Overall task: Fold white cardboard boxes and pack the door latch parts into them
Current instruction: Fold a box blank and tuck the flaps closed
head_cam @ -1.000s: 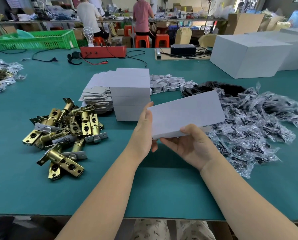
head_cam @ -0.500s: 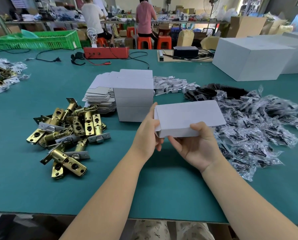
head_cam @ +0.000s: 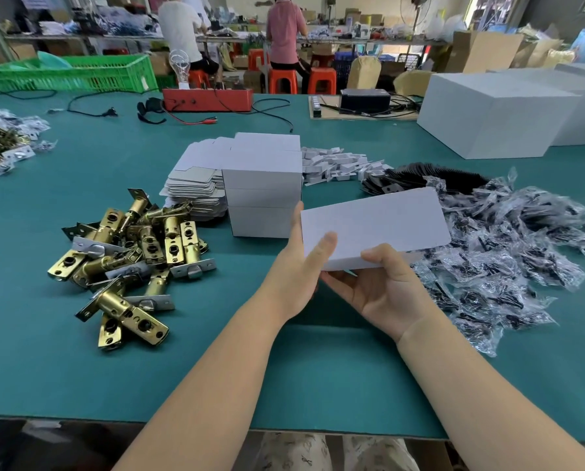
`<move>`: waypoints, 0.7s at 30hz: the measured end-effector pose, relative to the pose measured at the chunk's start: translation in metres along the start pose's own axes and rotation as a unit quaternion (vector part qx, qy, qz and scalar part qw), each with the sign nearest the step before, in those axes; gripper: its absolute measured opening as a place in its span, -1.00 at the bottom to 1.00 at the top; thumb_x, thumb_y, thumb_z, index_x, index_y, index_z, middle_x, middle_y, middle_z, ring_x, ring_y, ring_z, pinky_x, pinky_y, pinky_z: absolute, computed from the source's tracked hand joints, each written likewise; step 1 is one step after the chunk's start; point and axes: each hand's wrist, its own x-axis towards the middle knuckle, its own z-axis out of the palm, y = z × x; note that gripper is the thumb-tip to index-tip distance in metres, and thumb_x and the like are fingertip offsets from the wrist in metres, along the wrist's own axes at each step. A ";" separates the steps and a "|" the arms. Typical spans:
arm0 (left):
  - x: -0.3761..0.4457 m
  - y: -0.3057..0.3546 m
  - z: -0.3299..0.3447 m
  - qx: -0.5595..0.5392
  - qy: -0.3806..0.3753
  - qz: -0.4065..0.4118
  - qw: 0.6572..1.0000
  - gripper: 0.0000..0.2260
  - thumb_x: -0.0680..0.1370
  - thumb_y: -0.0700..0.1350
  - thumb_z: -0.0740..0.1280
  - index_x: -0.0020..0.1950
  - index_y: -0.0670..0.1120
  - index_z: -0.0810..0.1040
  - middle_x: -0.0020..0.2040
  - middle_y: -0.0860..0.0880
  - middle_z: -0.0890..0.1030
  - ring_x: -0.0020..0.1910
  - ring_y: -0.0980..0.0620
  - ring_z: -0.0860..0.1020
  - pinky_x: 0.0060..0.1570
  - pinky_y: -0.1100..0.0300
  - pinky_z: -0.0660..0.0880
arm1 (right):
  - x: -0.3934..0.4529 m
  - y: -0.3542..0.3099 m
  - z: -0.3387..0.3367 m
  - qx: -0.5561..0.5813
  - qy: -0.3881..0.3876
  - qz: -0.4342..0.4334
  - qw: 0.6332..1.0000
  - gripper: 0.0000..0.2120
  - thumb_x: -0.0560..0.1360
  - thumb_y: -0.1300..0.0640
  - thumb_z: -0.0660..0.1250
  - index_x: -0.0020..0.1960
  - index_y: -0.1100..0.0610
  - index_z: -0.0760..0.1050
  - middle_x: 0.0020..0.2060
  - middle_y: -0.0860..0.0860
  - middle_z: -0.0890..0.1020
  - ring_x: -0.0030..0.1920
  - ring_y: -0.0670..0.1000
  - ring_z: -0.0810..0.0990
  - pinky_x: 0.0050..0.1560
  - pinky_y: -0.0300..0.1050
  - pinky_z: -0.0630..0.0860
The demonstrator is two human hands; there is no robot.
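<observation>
White cardboard box (head_cam: 374, 226): held above the green table (head_cam: 80, 368), centre of view, broad face up and tilted, long axis running toward 2 o'clock. Against half a second ago, the open end flap seen at its left end no longer shows and the left thumb now lies on the top face; judged, that end is tucked shut and the box is near ready for stacking or filling, though its contents cannot be told.

Left hand (head_cam: 297, 266): grips the box's left end, thumb on top, fingers hidden beneath.

Right hand (head_cam: 382, 290): palm up under the near edge, thumb curled over that edge, holding the box.

Stack of folded boxes (head_cam: 263, 195): at 11 o'clock of the held box, just beside it.

Flat box blanks (head_cam: 196, 185): touching that stack's left side.

Brass door latch parts (head_cam: 131, 253): loose heap at 9 o'clock, well apart.

Bagged small parts (head_cam: 508, 260): heap at 3 o'clock, partly under the box's far end.
</observation>
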 end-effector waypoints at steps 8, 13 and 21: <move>0.004 0.015 -0.008 -0.279 -0.036 -0.203 0.938 -0.71 0.57 0.12 0.17 -0.23 -0.05 0.43 -0.54 0.00 0.29 -0.61 0.05 0.22 -0.55 0.32 0.25 | 0.003 0.003 0.006 -0.294 0.042 -0.185 0.937 -0.39 0.23 0.21 0.53 0.24 0.09 0.42 0.08 0.17 0.60 0.13 0.09 0.57 0.12 -0.05 0.52; -0.001 0.023 -0.020 -0.270 -0.155 -0.296 0.903 -0.67 0.36 0.24 0.24 -0.42 0.00 0.42 -0.62 0.07 0.15 -0.67 0.12 0.10 -0.63 0.40 0.13 | 0.001 0.001 0.003 -0.352 0.042 -0.267 0.896 -0.51 0.23 0.10 0.55 0.12 -0.05 0.50 0.02 -0.10 0.65 0.09 -0.09 0.59 0.08 -0.17 0.49; 0.004 0.020 -0.012 -0.099 0.163 -0.063 0.980 -0.58 0.60 0.21 0.13 -0.14 -0.11 0.53 -0.39 -0.02 0.39 -0.40 0.04 0.32 -0.34 0.18 0.30 | 0.002 0.003 0.000 -0.497 0.080 -0.278 0.818 -0.53 0.44 0.06 0.40 0.28 -0.21 0.37 0.01 -0.35 0.59 -0.03 -0.28 0.55 -0.08 -0.44 0.45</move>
